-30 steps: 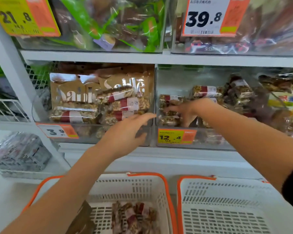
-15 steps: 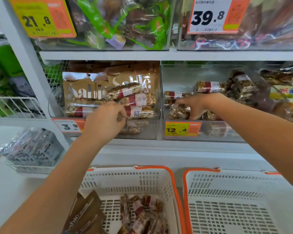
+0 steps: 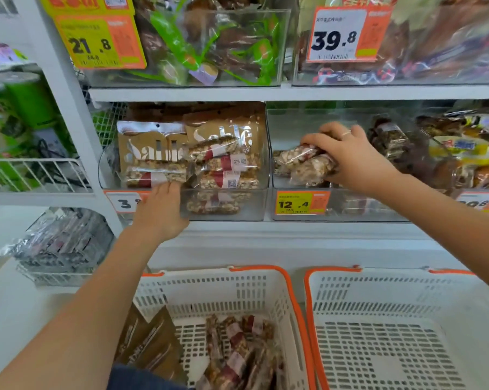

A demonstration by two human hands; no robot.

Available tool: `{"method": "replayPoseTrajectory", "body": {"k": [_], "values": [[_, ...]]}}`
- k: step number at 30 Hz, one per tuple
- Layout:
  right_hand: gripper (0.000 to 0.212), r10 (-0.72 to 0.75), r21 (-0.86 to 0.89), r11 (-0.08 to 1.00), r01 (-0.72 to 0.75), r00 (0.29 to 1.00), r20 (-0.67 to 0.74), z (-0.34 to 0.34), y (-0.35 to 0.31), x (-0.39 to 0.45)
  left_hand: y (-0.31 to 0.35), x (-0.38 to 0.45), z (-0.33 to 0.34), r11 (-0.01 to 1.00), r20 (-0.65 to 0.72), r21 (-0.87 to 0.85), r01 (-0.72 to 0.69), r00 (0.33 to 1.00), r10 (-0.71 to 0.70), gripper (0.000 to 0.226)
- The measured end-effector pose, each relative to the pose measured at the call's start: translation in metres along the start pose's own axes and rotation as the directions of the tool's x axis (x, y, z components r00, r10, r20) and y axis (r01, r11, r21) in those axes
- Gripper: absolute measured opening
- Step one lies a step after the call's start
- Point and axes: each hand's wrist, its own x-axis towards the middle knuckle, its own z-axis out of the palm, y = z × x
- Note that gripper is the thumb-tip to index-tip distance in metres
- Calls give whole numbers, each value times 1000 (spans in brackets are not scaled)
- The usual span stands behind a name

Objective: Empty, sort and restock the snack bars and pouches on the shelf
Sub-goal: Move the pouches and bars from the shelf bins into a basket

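Bright, even shop light falls from above with only faint shadows. Glare streaks the clear bin (image 3: 350,119) just above the right hand (image 3: 350,156). Packets beyond it smear into blur; the left hand (image 3: 161,212) is soft-edged. Wide-angle distortion bows the shelf uprights (image 3: 66,108).

white orange-rimmed baskets (image 3: 449,280), brown pouches (image 3: 153,147), yellow-orange price tags (image 3: 302,203)

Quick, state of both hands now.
Left hand: at the clear bin front, grip cannot be told.
Right hand: closed on nut bars.
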Motion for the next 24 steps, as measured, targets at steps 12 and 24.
{"method": "replayPoseTrajectory", "body": {"k": [12, 24], "values": [[76, -187, 184, 978, 94, 779, 598, 192, -181, -170, -9, -8, 8, 990, 63, 61, -128, 990, 125, 98], [94, -40, 31, 999, 26, 437, 899, 229, -183, -184, -16, 0, 12, 985, 88, 88, -149, 986, 142, 102]]}}
